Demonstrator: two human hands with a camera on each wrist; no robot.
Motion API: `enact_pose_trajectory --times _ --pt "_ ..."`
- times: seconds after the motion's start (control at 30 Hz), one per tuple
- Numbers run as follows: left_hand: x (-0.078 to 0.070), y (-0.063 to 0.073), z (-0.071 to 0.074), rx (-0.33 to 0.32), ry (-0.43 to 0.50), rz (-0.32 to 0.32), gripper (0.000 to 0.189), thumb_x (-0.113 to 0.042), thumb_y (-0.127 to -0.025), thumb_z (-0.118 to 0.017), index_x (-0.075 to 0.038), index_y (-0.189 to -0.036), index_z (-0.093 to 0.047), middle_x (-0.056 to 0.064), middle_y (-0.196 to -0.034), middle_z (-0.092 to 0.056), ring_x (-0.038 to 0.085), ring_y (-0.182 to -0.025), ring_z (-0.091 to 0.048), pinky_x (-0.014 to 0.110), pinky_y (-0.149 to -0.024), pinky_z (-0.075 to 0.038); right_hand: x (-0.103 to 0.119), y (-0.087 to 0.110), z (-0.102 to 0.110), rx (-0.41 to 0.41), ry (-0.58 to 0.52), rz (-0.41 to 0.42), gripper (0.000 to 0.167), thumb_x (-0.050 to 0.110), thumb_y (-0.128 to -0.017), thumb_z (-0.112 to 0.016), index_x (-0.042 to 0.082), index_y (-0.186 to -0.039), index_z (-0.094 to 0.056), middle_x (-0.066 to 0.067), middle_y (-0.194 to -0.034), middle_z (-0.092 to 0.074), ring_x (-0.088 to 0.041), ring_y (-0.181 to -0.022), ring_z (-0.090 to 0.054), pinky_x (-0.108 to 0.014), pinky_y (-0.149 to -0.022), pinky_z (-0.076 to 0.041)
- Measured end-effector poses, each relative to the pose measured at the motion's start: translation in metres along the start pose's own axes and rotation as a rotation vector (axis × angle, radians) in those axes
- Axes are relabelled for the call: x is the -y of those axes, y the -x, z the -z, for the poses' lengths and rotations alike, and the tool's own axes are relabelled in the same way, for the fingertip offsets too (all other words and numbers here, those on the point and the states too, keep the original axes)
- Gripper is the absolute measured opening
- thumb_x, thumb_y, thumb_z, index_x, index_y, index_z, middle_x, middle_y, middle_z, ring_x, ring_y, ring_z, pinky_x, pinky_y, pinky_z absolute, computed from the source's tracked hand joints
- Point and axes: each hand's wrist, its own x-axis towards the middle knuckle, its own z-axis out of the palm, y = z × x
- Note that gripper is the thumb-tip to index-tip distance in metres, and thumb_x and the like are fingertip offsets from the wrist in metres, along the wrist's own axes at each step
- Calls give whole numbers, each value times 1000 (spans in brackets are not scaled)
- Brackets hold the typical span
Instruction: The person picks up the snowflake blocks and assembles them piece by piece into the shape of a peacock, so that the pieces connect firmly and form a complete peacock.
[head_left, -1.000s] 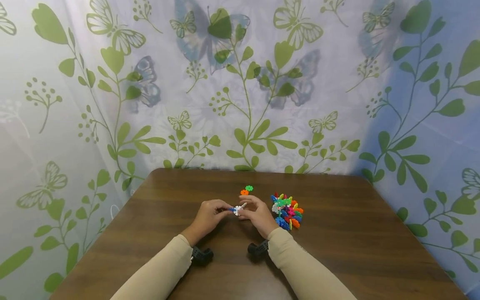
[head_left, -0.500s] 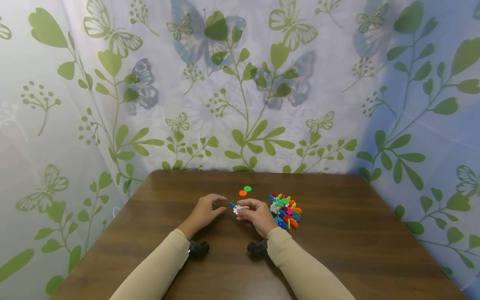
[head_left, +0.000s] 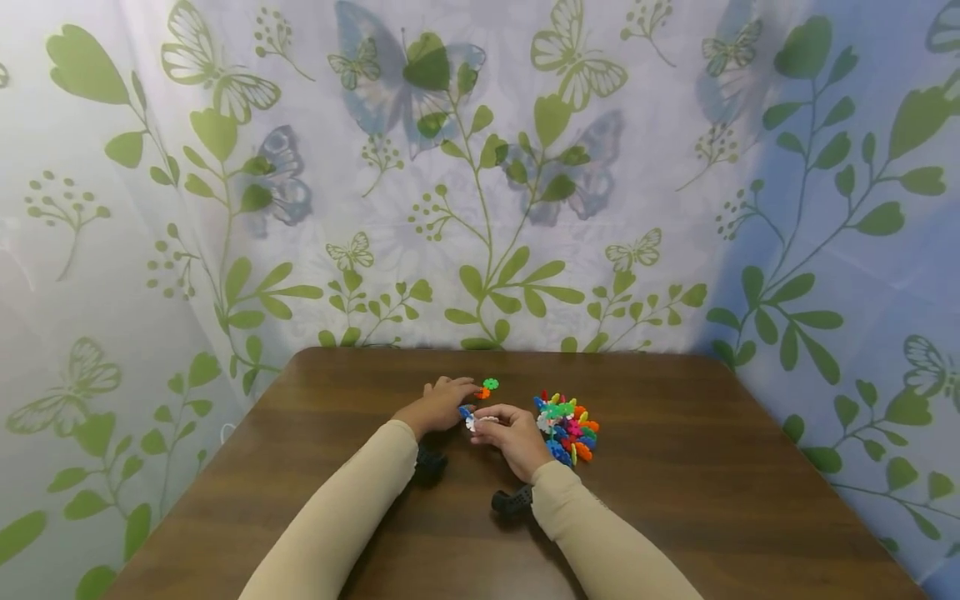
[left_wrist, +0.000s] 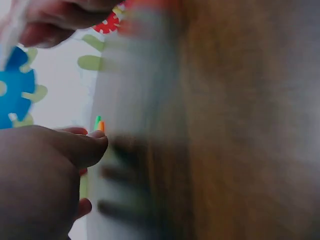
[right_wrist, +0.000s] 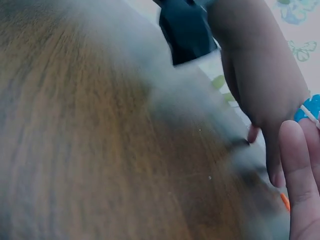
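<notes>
My right hand pinches a small joined piece of notched, flower-shaped plastic discs, with a white disc and a blue disc. In the left wrist view the blue disc looms large at the left. Beyond that piece, my left hand reaches out with extended fingers, at an orange disc lying on the table. A green disc lies just behind the orange one. The right wrist view shows the left hand pointing down by the orange disc; whether it touches cannot be seen.
A bundle of many-coloured joined discs stands right of my right hand. Dark wrist cameras hang under both wrists. The brown wooden table ends at a leaf-and-butterfly patterned curtain.
My left hand let go of the white-and-blue disc piece, then moved forward and right to the orange disc. My right hand has kept the piece in nearly the same place.
</notes>
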Motion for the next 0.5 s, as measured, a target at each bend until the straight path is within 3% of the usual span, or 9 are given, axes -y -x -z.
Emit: enact_pose_trajectory --times 0.13,0.23,0.37,0.5 --pt "0 -7 0 34 -18 -19 47 -31 -112 -54 -24 -158 -51 7 -169 -33 41 -145 -34 63 -102 -31 0 -2 -3 4 -5 3 25 -6 -100 -67 -20 -121 -63 -27 -115 -63 -28 -93 -70 -45 -91 -59" --pt "3 -8 -2 -15 -28 -40 41 -29 -111 -58 -23 -151 -61 4 -164 -42 37 -143 -39 61 -99 -33 1 -3 -3 6 -1 -2 26 -5 -101 -67 -20 -121 -63 -29 -117 -63 -28 -92 -69 -46 -92 -58" --pt "9 -8 -7 -165 23 -100 22 -12 -102 -72 -17 -123 -79 2 -134 -69 29 -123 -59 55 -96 -42 1 -3 -1 -7 -2 -4 25 -5 -100 -68 -19 -121 -64 -29 -115 -64 -32 -93 -69 -47 -92 -58" --pt "14 -5 -9 -246 172 -119 22 5 -91 -78 -10 -108 -81 3 -104 -75 23 -100 -68 43 -91 -55 0 -2 0 -24 -5 -3 25 -4 -100 -69 -19 -120 -65 -28 -113 -64 -43 -97 -68 -47 -92 -58"
